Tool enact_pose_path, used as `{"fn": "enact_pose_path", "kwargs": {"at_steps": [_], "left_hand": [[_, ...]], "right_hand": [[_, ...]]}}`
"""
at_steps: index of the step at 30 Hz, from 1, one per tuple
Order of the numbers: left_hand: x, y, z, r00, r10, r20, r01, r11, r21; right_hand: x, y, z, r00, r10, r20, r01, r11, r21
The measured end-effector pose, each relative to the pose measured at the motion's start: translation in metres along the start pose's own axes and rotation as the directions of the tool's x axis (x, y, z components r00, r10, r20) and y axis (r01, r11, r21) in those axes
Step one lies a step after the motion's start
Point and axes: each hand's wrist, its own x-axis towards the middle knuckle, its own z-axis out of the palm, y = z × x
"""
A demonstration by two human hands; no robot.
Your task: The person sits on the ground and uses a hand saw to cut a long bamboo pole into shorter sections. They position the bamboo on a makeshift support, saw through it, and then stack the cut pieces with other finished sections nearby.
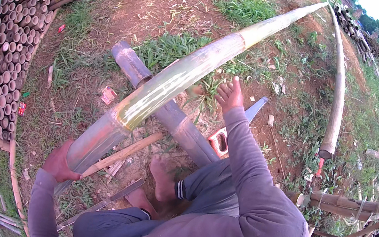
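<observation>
Left hand gripped the thick near end of a long bamboo pole, fingers wrapped around its underside and left edge, palm against the stalk. Right hand was raised with fingers spread and loose, grasping nothing, just beside the pole's right flank and apart from it.

That pole ran diagonally from lower left, by the person's knee, to upper right, where its thin tip reached far out over the grass. It rested across a grey, weathered log that lay the other way, from upper left to lower right, the two forming a cross. Its skin was smooth and round, grey-green at the butt, then pale yellow-green with a stripped, streaked patch past one node ring.

A split wooden stick lay under the butt end, and a flat metal blade lay on the bare reddish earth by the person's bare feet. Stacked cut bamboo showed round hollow ends on the left; another curved pole lay on the right.
</observation>
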Motion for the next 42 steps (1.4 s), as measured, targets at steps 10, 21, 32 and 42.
{"fn": "enact_pose_path", "kwargs": {"at_steps": [10,21,32,42], "left_hand": [[-0.274,-0.205,0.191,0.17,-0.491,-0.854,0.674,0.691,-0.263],[-0.093,-0.144,0.237,0.501,-0.793,-0.347,-0.79,-0.256,-0.557],[-0.14,-0.253,0.213,0.185,-0.97,-0.16,-0.852,-0.077,-0.518],[-0.119,-0.245,0.166,0.15,-0.982,-0.114,-0.715,-0.028,-0.699]], "right_hand": [[-0.106,0.107,0.132,0.962,0.065,0.264,-0.15,0.935,0.32],[-0.3,0.202,0.129,0.14,0.753,0.643,-0.576,0.591,-0.566],[-0.159,0.137,0.156,0.885,0.24,0.398,-0.317,0.938,0.14],[-0.245,0.262,0.303,0.684,0.534,0.497,-0.641,0.765,0.06]]}}
